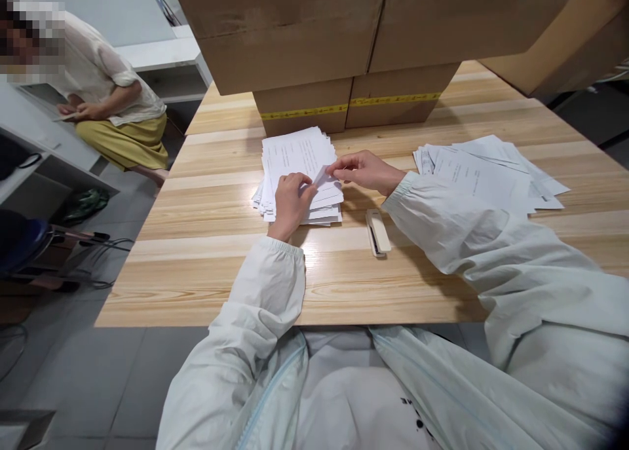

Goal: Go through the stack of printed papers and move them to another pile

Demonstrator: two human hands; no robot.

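A stack of printed white sheets (295, 158) lies on the wooden table (221, 240) in front of me. My left hand (291, 201) rests on the stack's near edge, fingers curled against the top sheets. My right hand (363, 170) pinches the lifted corner of the top sheet between thumb and fingers at the stack's right side. A white stapler (378, 232) lies on the table just below my right wrist, touched by neither hand.
A second, fanned-out pile of sheets (486, 171) lies to the right. Large cardboard boxes (344, 57) stand at the table's far side. Another person (98, 90) sits at the left beside a white shelf unit. Cables lie on the floor at the left.
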